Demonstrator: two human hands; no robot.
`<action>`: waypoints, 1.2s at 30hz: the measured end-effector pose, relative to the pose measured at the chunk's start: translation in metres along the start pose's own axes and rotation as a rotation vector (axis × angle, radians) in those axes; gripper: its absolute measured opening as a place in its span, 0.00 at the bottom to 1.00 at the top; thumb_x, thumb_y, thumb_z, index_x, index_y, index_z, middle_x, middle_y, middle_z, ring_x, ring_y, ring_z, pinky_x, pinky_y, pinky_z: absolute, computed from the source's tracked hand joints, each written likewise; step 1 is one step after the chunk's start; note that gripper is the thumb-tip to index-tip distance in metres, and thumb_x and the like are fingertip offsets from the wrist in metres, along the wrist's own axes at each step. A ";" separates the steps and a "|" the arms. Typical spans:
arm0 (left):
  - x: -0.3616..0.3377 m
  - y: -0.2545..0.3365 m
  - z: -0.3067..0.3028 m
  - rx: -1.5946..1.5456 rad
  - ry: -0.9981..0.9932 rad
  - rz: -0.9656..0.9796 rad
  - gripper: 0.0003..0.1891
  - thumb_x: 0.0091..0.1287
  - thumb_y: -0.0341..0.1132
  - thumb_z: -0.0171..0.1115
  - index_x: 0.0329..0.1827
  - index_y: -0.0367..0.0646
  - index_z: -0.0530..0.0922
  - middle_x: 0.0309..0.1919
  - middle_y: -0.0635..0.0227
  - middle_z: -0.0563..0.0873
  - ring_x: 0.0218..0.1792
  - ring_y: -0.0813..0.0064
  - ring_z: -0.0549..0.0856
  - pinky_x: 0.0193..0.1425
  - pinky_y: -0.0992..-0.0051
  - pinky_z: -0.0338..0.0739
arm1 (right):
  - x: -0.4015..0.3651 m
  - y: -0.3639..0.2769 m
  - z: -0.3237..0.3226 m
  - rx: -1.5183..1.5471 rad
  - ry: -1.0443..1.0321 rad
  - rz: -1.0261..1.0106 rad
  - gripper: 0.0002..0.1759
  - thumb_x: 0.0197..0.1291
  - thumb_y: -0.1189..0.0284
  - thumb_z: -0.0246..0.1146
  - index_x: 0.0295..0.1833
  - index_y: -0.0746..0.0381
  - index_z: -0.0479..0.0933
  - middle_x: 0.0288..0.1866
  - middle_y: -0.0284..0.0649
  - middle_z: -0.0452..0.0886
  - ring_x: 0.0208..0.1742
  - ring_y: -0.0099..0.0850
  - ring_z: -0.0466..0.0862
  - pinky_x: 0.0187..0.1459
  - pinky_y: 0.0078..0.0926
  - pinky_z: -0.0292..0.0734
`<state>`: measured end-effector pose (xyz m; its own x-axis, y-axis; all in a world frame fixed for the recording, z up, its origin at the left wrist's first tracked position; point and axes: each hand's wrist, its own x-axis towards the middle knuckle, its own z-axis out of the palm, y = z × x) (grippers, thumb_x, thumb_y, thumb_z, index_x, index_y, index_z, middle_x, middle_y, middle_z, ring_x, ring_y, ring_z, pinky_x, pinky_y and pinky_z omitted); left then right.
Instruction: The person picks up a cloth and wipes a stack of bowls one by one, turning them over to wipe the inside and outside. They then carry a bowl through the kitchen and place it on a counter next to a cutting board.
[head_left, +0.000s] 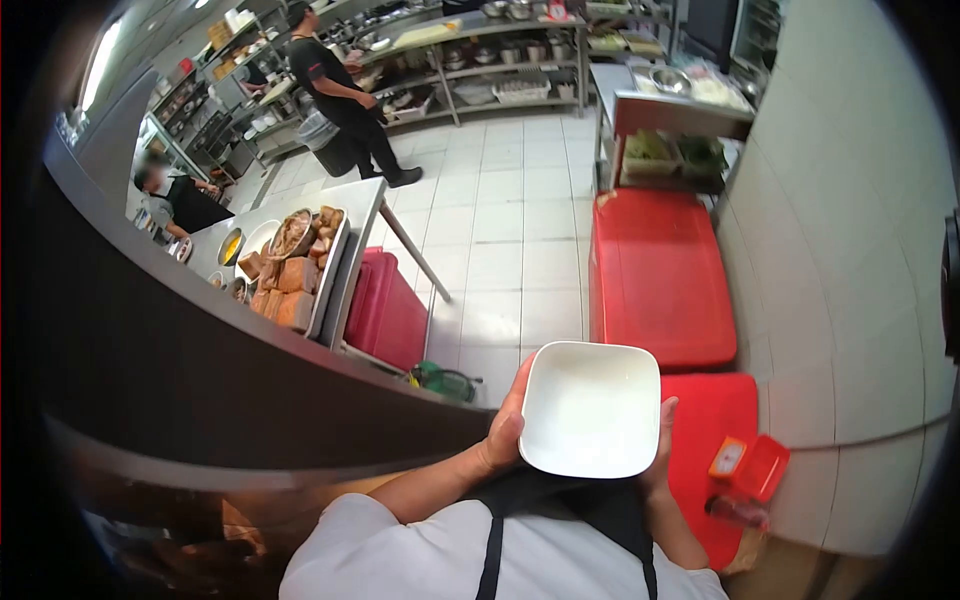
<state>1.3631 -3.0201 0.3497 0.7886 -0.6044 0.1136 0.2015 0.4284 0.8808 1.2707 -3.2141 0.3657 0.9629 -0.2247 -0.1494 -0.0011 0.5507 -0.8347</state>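
A white square bowl with rounded corners is held in front of my chest, and nothing shows inside it. My left hand grips its left side, with the fingers partly hidden beneath. On the right side, my right hand closes around the bowl's edge, thumb upward, most of its fingers out of sight behind the wall of the bowl.
Red lidded bins line the right wall, with a small orange-red box on the nearer one. At left, a steel table carries a tray of meat blocks. A person in black stands beyond; another is farther left.
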 end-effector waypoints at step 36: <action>0.509 0.108 -0.340 0.053 0.698 0.155 0.62 0.54 0.81 0.57 0.79 0.41 0.51 0.69 0.56 0.69 0.68 0.61 0.73 0.71 0.62 0.72 | 0.753 -0.026 0.169 -0.195 -0.572 0.282 0.45 0.76 0.38 0.30 0.82 0.62 0.49 0.78 0.45 0.62 0.78 0.35 0.62 0.76 0.33 0.56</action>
<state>1.9836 -3.0527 0.3464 0.9971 0.0390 -0.0655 0.0424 0.4311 0.9013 2.0415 -3.2622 0.3643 0.9100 0.3983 -0.1155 -0.2704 0.3589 -0.8934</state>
